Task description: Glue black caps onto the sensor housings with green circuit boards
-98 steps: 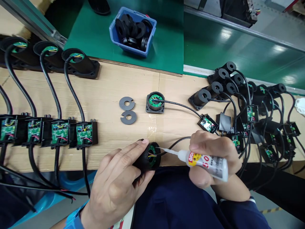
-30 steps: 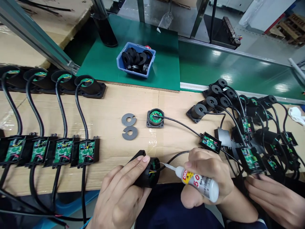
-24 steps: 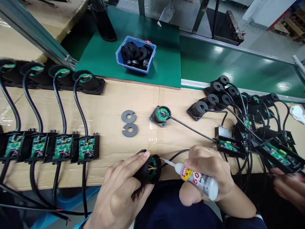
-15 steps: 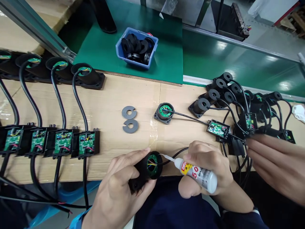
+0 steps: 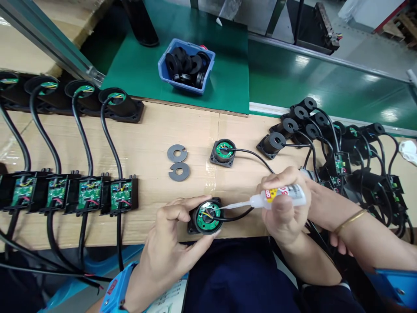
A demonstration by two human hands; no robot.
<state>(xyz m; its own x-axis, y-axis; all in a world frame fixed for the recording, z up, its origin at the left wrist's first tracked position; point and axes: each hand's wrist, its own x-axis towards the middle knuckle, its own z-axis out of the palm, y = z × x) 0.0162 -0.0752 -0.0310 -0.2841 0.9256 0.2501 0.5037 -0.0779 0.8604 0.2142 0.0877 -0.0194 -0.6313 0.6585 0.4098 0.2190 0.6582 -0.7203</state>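
Note:
My left hand [image 5: 177, 239] is closed around a black round housing [image 5: 192, 219] at the table's front edge. Inside its open face sits a green ring-shaped circuit board [image 5: 202, 222] with coloured wires, and a black cable [image 5: 236, 216] leads out to the right. Gripped in my right hand [image 5: 286, 213] is a glue bottle [image 5: 260, 200], tilted nearly level. Its thin white nozzle points left, with the tip at the board's upper right rim; I cannot tell whether it touches. Two grey notched washers [image 5: 177, 153] lie behind my left hand. Another housing with a board [image 5: 224, 153] stands farther back.
A co-worker's arm [image 5: 352, 221] with a bracelet reaches in from the right, behind my right hand. Several cabled black housings [image 5: 275, 143] crowd the right side. Wired boxes with boards [image 5: 120, 194] line the left. A blue bin [image 5: 185, 87] holds black rings.
The housing in my left hand has turned its open face upward. My right hand has moved right and up, levelling the bottle. The co-worker's arm has reached farther in.

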